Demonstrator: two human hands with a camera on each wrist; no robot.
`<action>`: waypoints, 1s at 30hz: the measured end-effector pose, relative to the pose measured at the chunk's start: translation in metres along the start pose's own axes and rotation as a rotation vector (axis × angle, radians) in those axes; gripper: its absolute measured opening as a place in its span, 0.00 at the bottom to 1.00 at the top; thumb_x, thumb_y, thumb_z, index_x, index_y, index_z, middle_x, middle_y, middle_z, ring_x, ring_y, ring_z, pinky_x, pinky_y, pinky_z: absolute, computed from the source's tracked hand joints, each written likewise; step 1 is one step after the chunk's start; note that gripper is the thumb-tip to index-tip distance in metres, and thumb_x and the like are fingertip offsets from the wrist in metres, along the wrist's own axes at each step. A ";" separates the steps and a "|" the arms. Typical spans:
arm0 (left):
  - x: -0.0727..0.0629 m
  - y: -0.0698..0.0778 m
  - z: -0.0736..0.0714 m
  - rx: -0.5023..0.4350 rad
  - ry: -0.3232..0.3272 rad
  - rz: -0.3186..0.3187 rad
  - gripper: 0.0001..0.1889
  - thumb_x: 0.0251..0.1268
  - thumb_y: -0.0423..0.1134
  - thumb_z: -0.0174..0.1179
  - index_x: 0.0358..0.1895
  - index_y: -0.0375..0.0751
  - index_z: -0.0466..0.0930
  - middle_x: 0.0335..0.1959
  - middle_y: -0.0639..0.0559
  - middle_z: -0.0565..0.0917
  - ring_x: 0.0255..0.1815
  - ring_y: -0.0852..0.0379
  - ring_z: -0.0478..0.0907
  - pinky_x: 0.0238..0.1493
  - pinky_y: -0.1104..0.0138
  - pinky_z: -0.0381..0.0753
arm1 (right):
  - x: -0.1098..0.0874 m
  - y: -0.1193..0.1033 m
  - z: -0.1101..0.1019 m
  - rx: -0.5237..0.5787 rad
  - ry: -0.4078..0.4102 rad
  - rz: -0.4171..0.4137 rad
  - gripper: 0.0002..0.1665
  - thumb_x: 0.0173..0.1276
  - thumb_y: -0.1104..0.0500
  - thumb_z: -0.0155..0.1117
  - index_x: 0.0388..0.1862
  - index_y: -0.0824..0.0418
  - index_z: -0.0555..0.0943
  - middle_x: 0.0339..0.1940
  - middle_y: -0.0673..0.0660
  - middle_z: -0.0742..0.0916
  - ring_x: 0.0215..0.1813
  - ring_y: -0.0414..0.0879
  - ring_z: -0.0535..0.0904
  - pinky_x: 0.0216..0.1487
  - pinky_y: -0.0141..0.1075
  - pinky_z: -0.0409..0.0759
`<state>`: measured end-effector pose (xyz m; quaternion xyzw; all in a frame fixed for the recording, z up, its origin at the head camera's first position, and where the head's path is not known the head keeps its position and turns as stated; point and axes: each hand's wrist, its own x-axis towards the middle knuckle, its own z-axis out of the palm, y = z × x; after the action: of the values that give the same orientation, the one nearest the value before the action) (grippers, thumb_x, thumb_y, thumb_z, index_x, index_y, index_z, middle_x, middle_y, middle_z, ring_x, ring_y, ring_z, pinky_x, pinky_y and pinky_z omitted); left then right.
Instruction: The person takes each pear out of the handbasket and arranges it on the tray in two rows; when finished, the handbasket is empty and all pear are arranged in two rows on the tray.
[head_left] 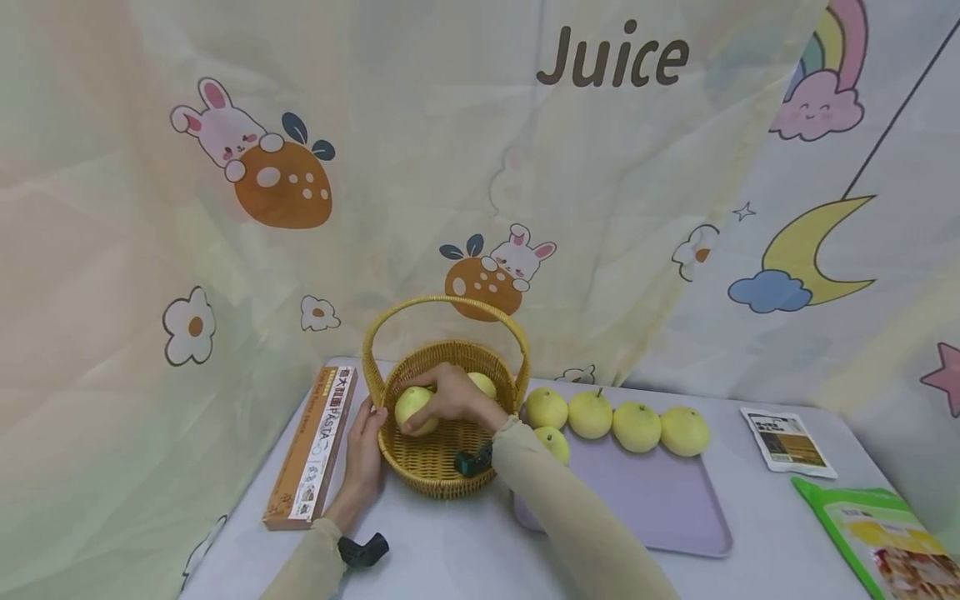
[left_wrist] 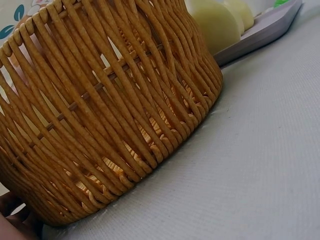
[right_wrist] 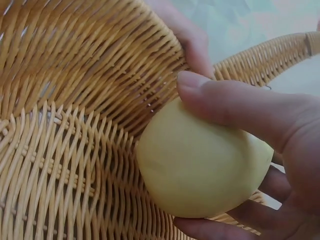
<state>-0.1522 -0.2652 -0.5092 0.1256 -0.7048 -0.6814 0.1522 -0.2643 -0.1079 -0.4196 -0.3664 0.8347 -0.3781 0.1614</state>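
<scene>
A round wicker basket with a tall arched handle stands on the table. Inside it, my right hand grips a pale yellow pear, thumb on one side and fingers under the other in the right wrist view, where the pear is close to the woven wall. A second pear lies at the back of the basket, partly behind the right hand. My left hand holds the basket's left side, thumb over the rim near the handle's foot. The left wrist view shows the basket's outer weave up close.
To the right, a lilac tray bears several pears, one partly behind my right forearm. A long pasta box lies left of the basket. Farther right are a small white packet and a green bag. A printed curtain hangs behind.
</scene>
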 end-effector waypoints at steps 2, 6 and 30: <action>0.000 0.000 0.001 -0.002 0.002 0.002 0.30 0.87 0.51 0.41 0.87 0.56 0.54 0.87 0.50 0.58 0.86 0.45 0.58 0.85 0.50 0.60 | -0.004 0.002 -0.003 0.018 0.000 0.004 0.41 0.45 0.47 0.93 0.62 0.46 0.89 0.58 0.47 0.91 0.46 0.39 0.81 0.46 0.30 0.82; -0.001 -0.001 0.002 -0.009 -0.006 0.014 0.30 0.88 0.51 0.41 0.87 0.55 0.54 0.87 0.49 0.58 0.87 0.45 0.56 0.86 0.49 0.58 | -0.011 0.005 -0.008 0.138 -0.003 0.007 0.41 0.46 0.53 0.93 0.62 0.51 0.89 0.54 0.47 0.92 0.43 0.40 0.82 0.44 0.31 0.84; -0.002 0.000 0.000 -0.027 0.000 -0.003 0.30 0.88 0.51 0.41 0.87 0.55 0.53 0.87 0.50 0.58 0.88 0.45 0.54 0.88 0.48 0.53 | -0.070 -0.008 -0.044 0.184 0.127 -0.022 0.34 0.47 0.47 0.92 0.56 0.36 0.91 0.55 0.42 0.91 0.50 0.40 0.82 0.47 0.35 0.86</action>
<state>-0.1502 -0.2642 -0.5089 0.1246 -0.6953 -0.6912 0.1526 -0.2369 -0.0382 -0.3849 -0.3344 0.8010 -0.4773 0.1368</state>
